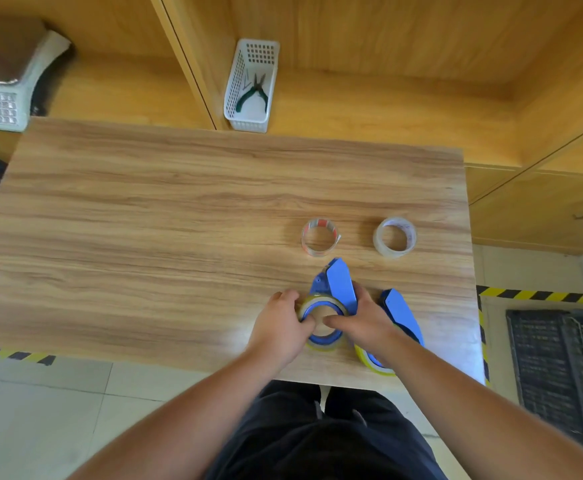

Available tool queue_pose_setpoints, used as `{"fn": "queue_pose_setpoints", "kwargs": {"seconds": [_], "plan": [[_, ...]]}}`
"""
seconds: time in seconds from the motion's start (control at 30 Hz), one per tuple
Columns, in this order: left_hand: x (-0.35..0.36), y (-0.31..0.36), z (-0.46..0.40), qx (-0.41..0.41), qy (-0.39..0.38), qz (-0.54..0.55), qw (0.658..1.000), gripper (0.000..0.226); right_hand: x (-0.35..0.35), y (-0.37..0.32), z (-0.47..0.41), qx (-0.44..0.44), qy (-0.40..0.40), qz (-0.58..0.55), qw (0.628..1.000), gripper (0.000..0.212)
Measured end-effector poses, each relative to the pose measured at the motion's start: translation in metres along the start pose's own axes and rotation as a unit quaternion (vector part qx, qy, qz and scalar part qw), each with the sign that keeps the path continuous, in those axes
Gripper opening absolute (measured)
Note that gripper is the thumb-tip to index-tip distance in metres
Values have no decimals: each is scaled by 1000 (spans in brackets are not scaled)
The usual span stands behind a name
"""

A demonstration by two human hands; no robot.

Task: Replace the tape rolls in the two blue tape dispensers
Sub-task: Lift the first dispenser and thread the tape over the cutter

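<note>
Near the table's (144, 209) near edge, the left hand (279, 329) and right hand (359, 320) both grasp the yellowish tape roll (321, 303) on the left blue plastic dispenser (338, 282) — the roll may jam on its hub if pulled crooked — while the second blue dispenser (400, 313) lies just right.

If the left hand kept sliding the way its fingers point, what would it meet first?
The left hand points right, already on the yellowish tape roll in the near blue dispenser; beyond it probably comes the right hand.
</note>
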State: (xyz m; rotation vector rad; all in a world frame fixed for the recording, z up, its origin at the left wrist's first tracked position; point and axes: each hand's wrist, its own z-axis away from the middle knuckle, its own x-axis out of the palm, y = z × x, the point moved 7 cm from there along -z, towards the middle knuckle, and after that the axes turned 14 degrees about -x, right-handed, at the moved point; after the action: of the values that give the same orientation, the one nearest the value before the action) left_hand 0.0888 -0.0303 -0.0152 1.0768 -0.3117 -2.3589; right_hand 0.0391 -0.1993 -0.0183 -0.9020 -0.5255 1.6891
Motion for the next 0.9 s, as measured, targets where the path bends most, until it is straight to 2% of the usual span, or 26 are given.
{"fn": "queue_pose_setpoints", "kwargs": {"seconds": [0.13,0.27,0.4,0.5,0.57,0.7,0.8,0.9], "plan": [[-10,20,14,12,17,38,999,29,-7,-7,9,-50,44,-108,992,81],[-17,29,23,21,7,67,998,29,-18,-21,19,-86,76,-142,983,58],[-21,28,32,18,-65,147,987,39,-31,-35,35,-113,91,-167,975,44],[-29,29,46,14,-120,213,970,29,-35,-43,48,-137,81,-199,967,47],[-36,32,57,17,-137,246,959,25,-35,-47,55,-144,94,-227,959,45],[-45,34,74,18,-135,298,945,32,-38,-57,64,-149,126,-288,938,36],[-48,38,83,30,-149,331,932,40,-42,-61,66,-145,112,-318,930,23],[-69,49,93,123,-110,281,946,46,-42,-64,67,-117,59,-400,907,15]]}}
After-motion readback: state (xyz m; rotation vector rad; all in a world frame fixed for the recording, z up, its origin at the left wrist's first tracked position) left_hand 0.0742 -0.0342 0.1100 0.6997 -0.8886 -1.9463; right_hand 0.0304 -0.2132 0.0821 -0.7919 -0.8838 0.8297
